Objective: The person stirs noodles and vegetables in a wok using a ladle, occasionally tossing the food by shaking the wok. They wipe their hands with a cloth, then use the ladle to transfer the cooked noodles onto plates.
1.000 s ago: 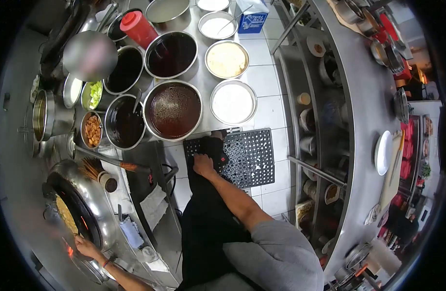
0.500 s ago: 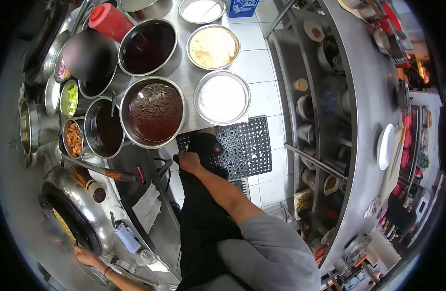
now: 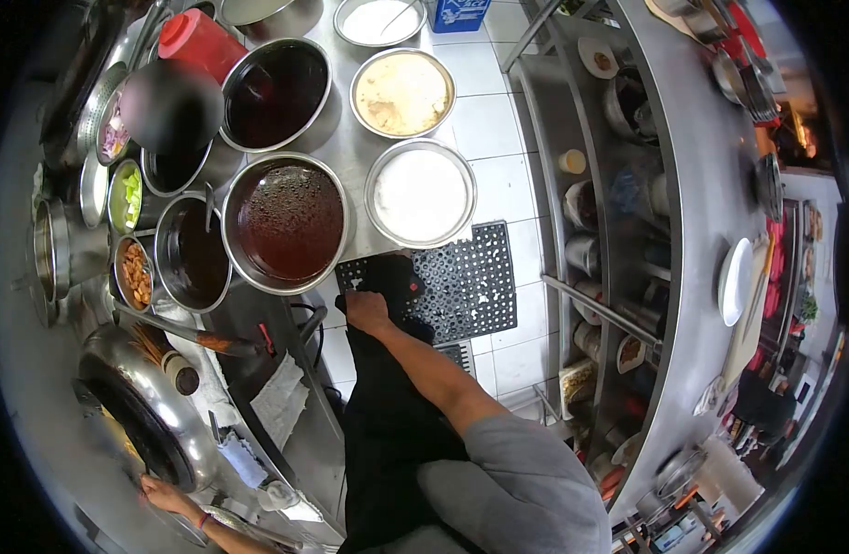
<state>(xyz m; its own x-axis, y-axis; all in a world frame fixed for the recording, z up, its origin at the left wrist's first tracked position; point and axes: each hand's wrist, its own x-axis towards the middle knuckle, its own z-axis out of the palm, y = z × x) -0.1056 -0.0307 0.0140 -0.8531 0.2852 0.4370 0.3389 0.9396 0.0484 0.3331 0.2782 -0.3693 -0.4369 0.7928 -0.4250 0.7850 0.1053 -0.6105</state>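
Observation:
My right hand [image 3: 366, 311] is closed on the edge of a black apron [image 3: 378, 434], with a bit of dark cloth poking out past the fist. At lower left, my left hand [image 3: 169, 497] has its fingers curled beside the rim of a steel wok [image 3: 180, 425]. What those fingers hold is too blurred to make out. Something yellowish [image 3: 120, 432] shows beyond the wok's dark inside, also smeared. A wooden-handled tool [image 3: 226, 344] lies above the wok, near a bundle of thin brown sticks [image 3: 150, 343].
Steel bowls of dark red liquid [image 3: 289, 222], white powder [image 3: 421, 194] and tan powder [image 3: 401, 92] crowd the counter. A small bowl [image 3: 134, 273] holds orange-brown pieces. A black rubber mat [image 3: 466, 282] covers floor tiles. Steel shelving [image 3: 702, 185] stands at right.
My left hand has barely moved, and less of the yellowish thing beside the wok shows. My right hand keeps its grip on the apron. The view has shifted slightly.

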